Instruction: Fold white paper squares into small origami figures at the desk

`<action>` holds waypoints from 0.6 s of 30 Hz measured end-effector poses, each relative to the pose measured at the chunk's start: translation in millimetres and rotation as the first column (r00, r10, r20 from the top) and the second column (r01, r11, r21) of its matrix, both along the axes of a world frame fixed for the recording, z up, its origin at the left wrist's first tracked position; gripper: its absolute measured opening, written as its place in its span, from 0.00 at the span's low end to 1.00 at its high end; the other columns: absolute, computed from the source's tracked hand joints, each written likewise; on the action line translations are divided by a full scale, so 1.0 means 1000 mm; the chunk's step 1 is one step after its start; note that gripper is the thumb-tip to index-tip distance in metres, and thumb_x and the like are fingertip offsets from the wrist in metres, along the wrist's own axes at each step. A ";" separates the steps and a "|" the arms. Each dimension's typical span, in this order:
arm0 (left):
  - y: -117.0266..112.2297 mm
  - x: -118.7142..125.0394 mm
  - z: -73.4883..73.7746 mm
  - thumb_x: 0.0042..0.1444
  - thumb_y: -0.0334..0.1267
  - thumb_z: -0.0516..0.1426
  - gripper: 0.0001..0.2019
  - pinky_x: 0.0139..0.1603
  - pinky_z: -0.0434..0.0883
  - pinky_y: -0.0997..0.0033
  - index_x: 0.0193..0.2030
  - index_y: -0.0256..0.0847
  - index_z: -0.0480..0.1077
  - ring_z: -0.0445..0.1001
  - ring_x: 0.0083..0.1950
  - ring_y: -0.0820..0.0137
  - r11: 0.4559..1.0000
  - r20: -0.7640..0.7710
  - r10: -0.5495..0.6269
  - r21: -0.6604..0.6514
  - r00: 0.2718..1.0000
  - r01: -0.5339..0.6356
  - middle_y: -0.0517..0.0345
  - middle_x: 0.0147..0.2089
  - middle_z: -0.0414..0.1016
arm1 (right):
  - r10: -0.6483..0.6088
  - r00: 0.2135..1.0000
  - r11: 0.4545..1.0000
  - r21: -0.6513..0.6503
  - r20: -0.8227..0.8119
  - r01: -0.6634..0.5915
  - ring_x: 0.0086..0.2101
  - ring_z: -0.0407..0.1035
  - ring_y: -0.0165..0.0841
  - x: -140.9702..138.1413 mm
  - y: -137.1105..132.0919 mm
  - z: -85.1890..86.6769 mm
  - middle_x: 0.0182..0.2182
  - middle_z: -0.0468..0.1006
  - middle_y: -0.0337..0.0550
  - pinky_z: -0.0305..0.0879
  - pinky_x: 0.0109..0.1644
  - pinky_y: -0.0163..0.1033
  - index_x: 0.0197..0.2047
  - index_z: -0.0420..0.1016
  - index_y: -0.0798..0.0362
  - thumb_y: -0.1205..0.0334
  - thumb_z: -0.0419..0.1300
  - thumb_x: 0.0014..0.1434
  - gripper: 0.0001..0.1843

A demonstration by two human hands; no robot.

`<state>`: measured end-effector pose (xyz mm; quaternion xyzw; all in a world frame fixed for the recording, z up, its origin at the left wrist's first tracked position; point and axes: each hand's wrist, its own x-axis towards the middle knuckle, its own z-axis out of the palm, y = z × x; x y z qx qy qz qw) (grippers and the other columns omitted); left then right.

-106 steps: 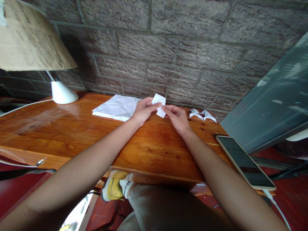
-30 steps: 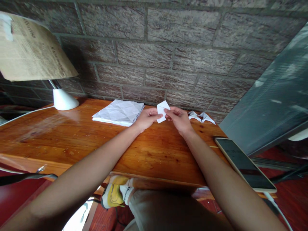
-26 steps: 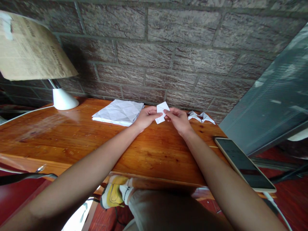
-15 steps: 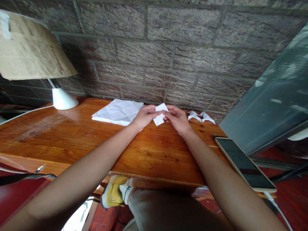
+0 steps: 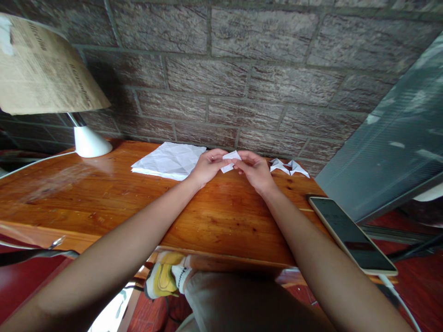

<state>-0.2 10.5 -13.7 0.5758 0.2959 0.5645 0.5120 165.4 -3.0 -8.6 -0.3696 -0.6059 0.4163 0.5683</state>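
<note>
A small piece of folded white paper (image 5: 232, 157) is held between my two hands, above the back of the wooden table. My left hand (image 5: 209, 167) pinches its left side, thumb on the near face and fingers behind. From the other side my right hand (image 5: 255, 169) grips it, with the thumb tip pressed on the middle of the paper. The fingers behind the paper are partly hidden. Just left of my left hand lies a stack of creased white paper sheets (image 5: 169, 159). Two folded white paper pieces (image 5: 289, 168) stand to the right of my right hand.
A smartphone (image 5: 351, 233) with a cable lies at the table's right edge. At the back left stands a lamp with a white base (image 5: 90, 142) and a newsprint-patterned shade (image 5: 48, 69). A brick-patterned wall (image 5: 207, 78) rises directly behind the wooden table (image 5: 221, 221).
The paper between my hands looks shorter now; its lower point no longer hangs down and its top sits slightly lower. Both hands stay almost in place, still gripping it.
</note>
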 end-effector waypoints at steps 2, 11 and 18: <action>0.001 0.000 -0.001 0.39 0.44 0.72 0.17 0.50 0.71 0.63 0.33 0.39 0.75 0.77 0.39 0.67 1.000 -0.012 0.013 0.021 1.000 -0.012 0.58 0.35 0.81 | -0.019 1.000 1.000 0.010 0.005 0.019 0.30 0.71 0.29 0.000 0.001 -0.001 0.32 0.81 0.38 0.65 0.30 0.33 0.37 0.80 0.50 0.51 0.73 0.45 0.17; 0.006 -0.003 -0.005 0.43 0.41 0.69 0.11 0.63 0.66 0.58 0.29 0.39 0.75 0.77 0.52 0.62 0.983 -0.048 0.081 0.171 0.996 -0.072 0.50 0.46 0.81 | -0.074 0.993 0.991 0.117 0.092 0.064 0.32 0.72 0.32 0.000 0.002 -0.003 0.34 0.82 0.40 0.68 0.35 0.37 0.31 0.80 0.49 0.55 0.68 0.49 0.08; 0.002 -0.001 0.000 0.45 0.39 0.68 0.10 0.67 0.61 0.57 0.35 0.41 0.78 0.73 0.61 0.59 0.967 -0.064 0.125 0.229 0.990 -0.108 0.50 0.52 0.79 | -0.170 0.982 0.981 0.111 0.085 0.160 0.29 0.72 0.32 0.002 0.004 -0.004 0.29 0.81 0.39 0.70 0.35 0.38 0.34 0.81 0.49 0.55 0.67 0.51 0.09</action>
